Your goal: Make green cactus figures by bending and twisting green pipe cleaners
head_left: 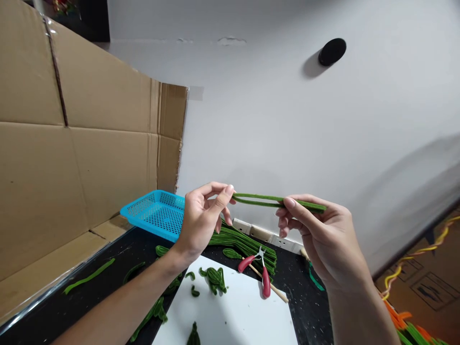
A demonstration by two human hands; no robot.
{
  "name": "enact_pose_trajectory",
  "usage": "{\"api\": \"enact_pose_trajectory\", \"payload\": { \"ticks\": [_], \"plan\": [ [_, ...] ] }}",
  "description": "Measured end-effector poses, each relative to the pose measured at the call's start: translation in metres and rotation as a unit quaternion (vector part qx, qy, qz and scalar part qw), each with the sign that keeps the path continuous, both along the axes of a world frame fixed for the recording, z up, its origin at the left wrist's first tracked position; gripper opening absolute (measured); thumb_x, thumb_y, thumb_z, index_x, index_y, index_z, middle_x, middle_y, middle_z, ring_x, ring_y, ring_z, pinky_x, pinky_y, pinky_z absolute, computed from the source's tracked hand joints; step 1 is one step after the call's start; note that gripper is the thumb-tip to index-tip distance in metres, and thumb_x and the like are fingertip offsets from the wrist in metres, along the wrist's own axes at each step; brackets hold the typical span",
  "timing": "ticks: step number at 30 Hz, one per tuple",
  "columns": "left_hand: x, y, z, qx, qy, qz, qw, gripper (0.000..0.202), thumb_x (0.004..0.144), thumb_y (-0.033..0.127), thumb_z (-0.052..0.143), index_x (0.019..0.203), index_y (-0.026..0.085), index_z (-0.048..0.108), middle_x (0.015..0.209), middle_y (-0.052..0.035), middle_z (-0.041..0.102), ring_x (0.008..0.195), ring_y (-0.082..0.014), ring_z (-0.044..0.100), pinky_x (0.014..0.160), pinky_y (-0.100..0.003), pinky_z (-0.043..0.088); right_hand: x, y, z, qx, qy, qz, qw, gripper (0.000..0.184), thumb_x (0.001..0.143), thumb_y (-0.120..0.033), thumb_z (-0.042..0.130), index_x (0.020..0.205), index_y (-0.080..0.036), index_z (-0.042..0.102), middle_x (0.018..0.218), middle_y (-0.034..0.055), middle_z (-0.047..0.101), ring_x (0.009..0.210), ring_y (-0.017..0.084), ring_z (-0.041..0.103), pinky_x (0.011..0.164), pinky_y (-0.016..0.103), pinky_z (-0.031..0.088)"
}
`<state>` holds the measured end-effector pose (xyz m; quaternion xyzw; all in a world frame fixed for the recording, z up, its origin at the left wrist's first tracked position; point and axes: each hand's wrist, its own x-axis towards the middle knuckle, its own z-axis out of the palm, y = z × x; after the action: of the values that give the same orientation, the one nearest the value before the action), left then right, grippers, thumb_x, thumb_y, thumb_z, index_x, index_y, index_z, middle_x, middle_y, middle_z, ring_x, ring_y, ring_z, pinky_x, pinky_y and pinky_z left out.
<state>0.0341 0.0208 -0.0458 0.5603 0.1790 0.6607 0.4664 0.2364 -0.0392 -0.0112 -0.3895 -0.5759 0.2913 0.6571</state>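
A green pipe cleaner (258, 196), doubled into a long narrow loop, is stretched level between my two hands above the table. My left hand (203, 215) pinches its bent end between thumb and forefinger. Farther right, my right hand (319, 230) closes thumb and fingers on the two strands, and their ends stick out past the thumb. Below lies a white board (233, 316) with a small bundle of shaped green pipe cleaners (214, 279) and short curled bits (194, 291). Red-handled pliers (265, 281) rest partly on the board, beside a thin wooden stick (276, 291).
A blue perforated basket (153, 221) stands at the back left, against a cardboard wall (108, 163). Behind the board lies a stack of straight green pipe cleaners (247, 244). Power sockets (282, 243) line the wall's foot. Loose green pieces (89, 276) lie on the black table.
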Motion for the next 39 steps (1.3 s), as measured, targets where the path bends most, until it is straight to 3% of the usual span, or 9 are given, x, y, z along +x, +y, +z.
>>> {"api": "enact_pose_trajectory", "payload": {
  "ticks": [17, 23, 31, 35, 39],
  "plan": [
    [0.0028, -0.0049, -0.002, 0.034, 0.005, 0.004, 0.999, 0.031, 0.097, 0.047, 0.075, 0.091, 0.018, 0.067, 0.084, -0.0021, 0.071, 0.05, -0.008, 0.066, 0.038, -0.018, 0.044, -0.0044, -0.0032, 0.0019, 0.022, 0.007, -0.027, 0.999, 0.017, 0.084, -0.036, 0.091, 0.081, -0.021, 0.084, 0.069, 0.0049, 0.074, 0.055, 0.014, 0.067, 0.05, 0.025, 0.06],
    [0.0045, -0.0023, -0.0053, 0.051, 0.011, 0.024, 0.998, 0.031, 0.095, 0.046, 0.078, 0.09, 0.018, 0.063, 0.075, 0.0016, 0.065, 0.047, -0.0075, 0.063, 0.036, -0.018, 0.038, -0.0056, -0.0053, 0.0025, 0.028, -0.02, -0.035, 0.999, 0.019, 0.083, -0.037, 0.091, 0.083, -0.019, 0.084, 0.069, 0.0062, 0.075, 0.053, 0.015, 0.068, 0.05, 0.027, 0.061],
    [0.004, 0.0017, -0.0079, 0.069, 0.019, 0.05, 0.996, 0.03, 0.104, 0.046, 0.067, 0.092, 0.02, 0.057, 0.072, 0.0045, 0.057, 0.048, -0.0056, 0.06, 0.041, -0.018, 0.04, -0.0066, -0.0083, 0.0036, 0.031, -0.05, -0.03, 0.998, 0.018, 0.084, -0.036, 0.091, 0.083, -0.019, 0.084, 0.069, 0.0061, 0.076, 0.053, 0.015, 0.07, 0.05, 0.025, 0.062],
    [0.0042, -0.0009, -0.0056, 0.036, -0.015, 0.002, 0.999, 0.03, 0.104, 0.046, 0.067, 0.093, 0.021, 0.054, 0.068, 0.0052, 0.057, 0.048, -0.0071, 0.059, 0.039, -0.017, 0.04, -0.0065, -0.0067, 0.0025, 0.044, -0.044, -0.033, 0.997, 0.016, 0.083, -0.034, 0.092, 0.084, -0.02, 0.084, 0.069, 0.0055, 0.076, 0.051, 0.015, 0.07, 0.05, 0.025, 0.062],
    [0.0044, -0.0065, -0.0008, 0.007, -0.039, -0.127, 0.991, 0.031, 0.104, 0.052, 0.063, 0.105, 0.022, 0.057, 0.078, 0.0027, 0.059, 0.056, -0.0096, 0.063, 0.038, -0.016, 0.043, -0.0082, -0.006, 0.0014, 0.057, -0.042, -0.046, 0.996, 0.016, 0.084, -0.033, 0.091, 0.085, -0.019, 0.084, 0.069, 0.0059, 0.077, 0.051, 0.015, 0.071, 0.052, 0.025, 0.064]
  ]
}}
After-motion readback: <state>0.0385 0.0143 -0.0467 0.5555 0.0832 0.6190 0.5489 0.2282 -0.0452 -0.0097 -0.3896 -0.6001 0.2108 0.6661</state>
